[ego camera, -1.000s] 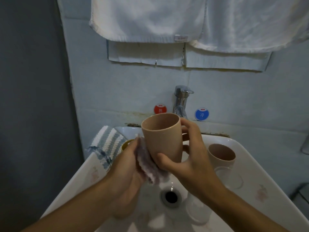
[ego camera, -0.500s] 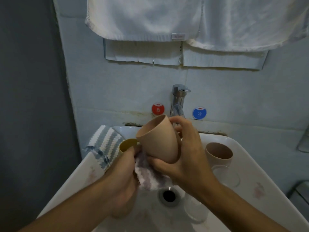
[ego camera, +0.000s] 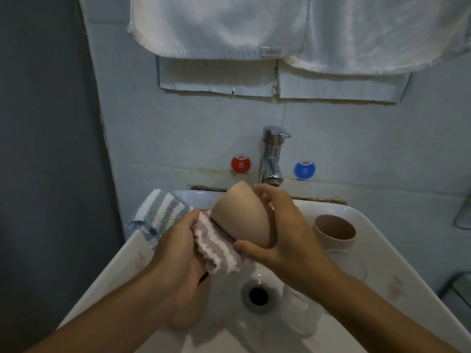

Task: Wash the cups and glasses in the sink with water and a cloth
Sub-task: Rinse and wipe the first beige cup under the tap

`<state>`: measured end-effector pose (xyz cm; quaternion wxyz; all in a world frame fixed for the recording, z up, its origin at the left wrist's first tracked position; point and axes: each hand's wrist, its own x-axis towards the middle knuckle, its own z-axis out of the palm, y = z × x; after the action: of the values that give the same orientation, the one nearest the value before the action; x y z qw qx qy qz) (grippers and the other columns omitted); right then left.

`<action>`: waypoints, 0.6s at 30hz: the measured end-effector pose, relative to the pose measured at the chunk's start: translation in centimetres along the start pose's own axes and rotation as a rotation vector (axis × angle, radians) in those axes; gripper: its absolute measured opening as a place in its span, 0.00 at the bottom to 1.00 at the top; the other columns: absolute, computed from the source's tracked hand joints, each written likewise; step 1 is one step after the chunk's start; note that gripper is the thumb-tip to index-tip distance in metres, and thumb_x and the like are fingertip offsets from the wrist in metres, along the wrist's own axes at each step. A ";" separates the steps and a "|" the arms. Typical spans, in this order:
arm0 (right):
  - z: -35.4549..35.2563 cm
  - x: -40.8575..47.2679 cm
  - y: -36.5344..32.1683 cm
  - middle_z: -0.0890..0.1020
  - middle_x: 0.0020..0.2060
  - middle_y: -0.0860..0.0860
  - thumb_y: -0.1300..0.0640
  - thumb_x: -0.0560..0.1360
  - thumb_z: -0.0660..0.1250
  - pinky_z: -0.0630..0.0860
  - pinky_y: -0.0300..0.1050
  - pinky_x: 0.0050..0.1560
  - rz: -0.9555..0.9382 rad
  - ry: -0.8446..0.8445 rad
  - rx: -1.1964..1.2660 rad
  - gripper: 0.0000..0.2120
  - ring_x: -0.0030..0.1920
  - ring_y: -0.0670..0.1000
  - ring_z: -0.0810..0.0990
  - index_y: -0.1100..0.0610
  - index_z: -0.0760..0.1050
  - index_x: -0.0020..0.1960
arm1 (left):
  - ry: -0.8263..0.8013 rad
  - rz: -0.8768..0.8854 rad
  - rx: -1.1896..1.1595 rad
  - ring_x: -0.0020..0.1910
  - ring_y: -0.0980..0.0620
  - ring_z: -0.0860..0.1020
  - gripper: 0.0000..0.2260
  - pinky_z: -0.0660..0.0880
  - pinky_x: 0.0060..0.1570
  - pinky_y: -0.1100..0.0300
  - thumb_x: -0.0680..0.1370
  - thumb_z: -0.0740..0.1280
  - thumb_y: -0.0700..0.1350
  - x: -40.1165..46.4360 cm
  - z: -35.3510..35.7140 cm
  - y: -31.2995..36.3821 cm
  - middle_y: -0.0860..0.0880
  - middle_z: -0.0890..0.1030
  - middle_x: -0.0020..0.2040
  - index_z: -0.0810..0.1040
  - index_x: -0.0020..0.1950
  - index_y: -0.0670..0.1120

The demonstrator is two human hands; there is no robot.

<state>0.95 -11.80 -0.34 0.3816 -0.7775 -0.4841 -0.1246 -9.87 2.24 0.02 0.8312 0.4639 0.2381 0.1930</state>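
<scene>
The smooth beige plastic cup (ego camera: 242, 220) has tipped further onto its side above the white ceramic sink (ego camera: 397, 253), near its back edge. The right hand (ego camera: 288, 233) clasps it; the left hand (ego camera: 178, 253) presses a striped fluffy cloth (ego camera: 216, 248) against its base.

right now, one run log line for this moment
phase: wiping cup | right hand: holds beige cup tilted over sink | left hand: presses striped cloth to cup | tap: no water seen

Both forearms reach inward, left hand (ego camera: 178, 253) and right hand (ego camera: 285, 235) curled closed.
</scene>
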 end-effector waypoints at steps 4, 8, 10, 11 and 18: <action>0.4 -0.1 0.2 0.62 0.59 0.38 0.32 0.59 0.76 0.70 0.35 0.57 0.001 0.030 -0.021 0.45 0.58 0.41 0.66 0.43 0.60 0.69 | -0.019 0.012 0.027 0.56 0.41 0.82 0.26 0.76 0.52 0.50 0.83 0.52 0.56 -0.1 0.0 -0.2 0.39 0.83 0.56 0.75 0.65 0.38; 0.5 -0.4 -0.3 0.62 0.61 0.38 0.30 0.69 0.67 0.77 0.36 0.53 0.103 -0.129 0.217 0.32 0.58 0.41 0.71 0.31 0.53 0.66 | 0.014 0.025 0.036 0.56 0.41 0.81 0.26 0.76 0.52 0.50 0.83 0.52 0.57 -0.2 -0.1 -0.1 0.39 0.84 0.54 0.77 0.64 0.38; 0.3 -0.3 -0.4 0.65 0.59 0.32 0.38 0.76 0.63 0.80 0.36 0.48 0.142 -0.185 0.373 0.24 0.55 0.39 0.75 0.28 0.53 0.65 | 0.048 0.035 0.035 0.55 0.41 0.81 0.24 0.76 0.49 0.52 0.83 0.53 0.56 -0.2 -0.1 0.0 0.40 0.84 0.54 0.77 0.64 0.40; 0.3 -0.3 -0.3 0.67 0.58 0.31 0.41 0.78 0.65 0.81 0.38 0.47 0.151 -0.189 0.411 0.24 0.53 0.40 0.77 0.30 0.54 0.66 | 0.071 0.040 0.036 0.55 0.41 0.81 0.23 0.77 0.48 0.52 0.83 0.54 0.56 -0.1 -0.1 0.1 0.40 0.84 0.55 0.77 0.64 0.40; 0.6 0.0 0.4 0.67 0.60 0.36 0.44 0.69 0.76 0.82 0.42 0.50 0.166 -0.088 0.254 0.35 0.55 0.41 0.75 0.37 0.58 0.67 | 0.112 0.084 0.048 0.47 0.43 0.84 0.17 0.78 0.46 0.53 0.82 0.59 0.54 -0.2 0.4 -0.2 0.43 0.86 0.46 0.80 0.56 0.43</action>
<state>1.17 -11.45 -0.98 0.4643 -0.7651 -0.4461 0.0037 -9.73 1.78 0.12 0.7964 0.4818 0.2690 0.2474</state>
